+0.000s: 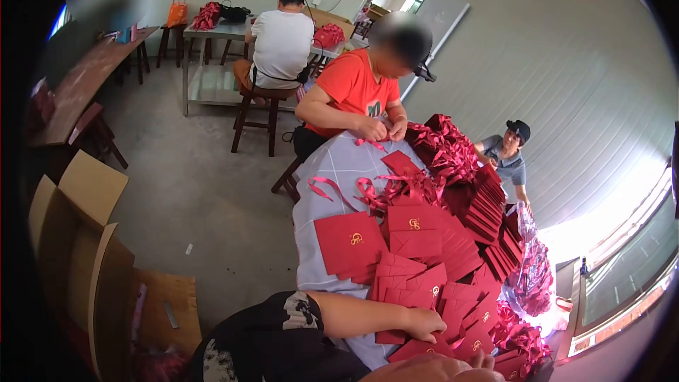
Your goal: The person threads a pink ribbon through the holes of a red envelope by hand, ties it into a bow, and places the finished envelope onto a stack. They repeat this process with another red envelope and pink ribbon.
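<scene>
Envelope (420, 349) at five o'clock looks light, stiff, creasable; edges suit pinching. My left hand (426, 325) curls over it; its pinch and my right hand's (444, 370) grip, I can't tell.

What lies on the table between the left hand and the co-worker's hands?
Red envelopes nearer the left hand, then loose red ribbons and a flat red piece nearer the co-worker's hands. The head view shows this.
</scene>
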Action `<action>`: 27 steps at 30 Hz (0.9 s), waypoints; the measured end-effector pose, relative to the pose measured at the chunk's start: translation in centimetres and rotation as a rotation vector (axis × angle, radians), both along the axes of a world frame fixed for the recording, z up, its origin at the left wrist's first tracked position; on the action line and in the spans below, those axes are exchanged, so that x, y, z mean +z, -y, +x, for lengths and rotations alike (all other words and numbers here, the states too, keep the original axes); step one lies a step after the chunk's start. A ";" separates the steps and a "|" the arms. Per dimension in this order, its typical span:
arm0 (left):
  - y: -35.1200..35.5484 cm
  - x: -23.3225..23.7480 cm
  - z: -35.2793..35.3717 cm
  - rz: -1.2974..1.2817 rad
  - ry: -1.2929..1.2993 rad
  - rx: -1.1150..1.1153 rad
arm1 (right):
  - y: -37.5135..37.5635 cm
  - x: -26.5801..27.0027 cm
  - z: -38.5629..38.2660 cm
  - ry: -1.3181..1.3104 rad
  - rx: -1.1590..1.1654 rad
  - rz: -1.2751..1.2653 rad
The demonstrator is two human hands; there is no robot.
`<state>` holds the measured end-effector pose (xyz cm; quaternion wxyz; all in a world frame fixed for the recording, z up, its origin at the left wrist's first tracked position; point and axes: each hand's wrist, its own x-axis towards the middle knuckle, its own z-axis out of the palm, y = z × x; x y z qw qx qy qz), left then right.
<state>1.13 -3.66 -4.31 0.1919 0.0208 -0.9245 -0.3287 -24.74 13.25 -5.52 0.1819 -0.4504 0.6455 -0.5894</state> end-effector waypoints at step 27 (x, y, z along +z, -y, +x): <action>0.6 2.5 1.4 0.355 0.088 -0.035 | 0.3 2.0 15.9 -0.178 -0.171 0.098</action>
